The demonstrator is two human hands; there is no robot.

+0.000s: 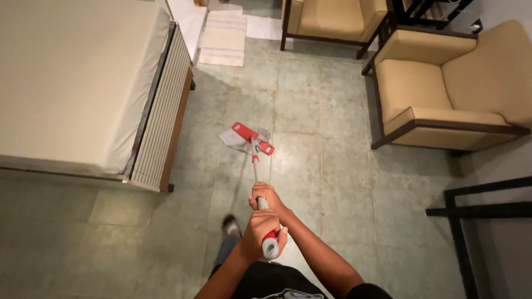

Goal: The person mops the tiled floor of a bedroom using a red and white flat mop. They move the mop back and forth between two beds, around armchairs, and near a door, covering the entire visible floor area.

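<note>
Now mopping stroke underway: left hand point(260, 227) wrapped near mop handle point(256, 177) top, right hand point(267, 198) gripping just below. Red flat mop head point(252, 138) on tiled floor point(332, 182) near bed point(72, 83) corner. Next pull needs steady downward pressure.

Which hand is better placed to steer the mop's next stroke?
Probably the right hand: its grip sits lower on the mop handle, nearer the red mop head on the tile floor. The left hand clamps the handle's top end, more a pivot.
</note>
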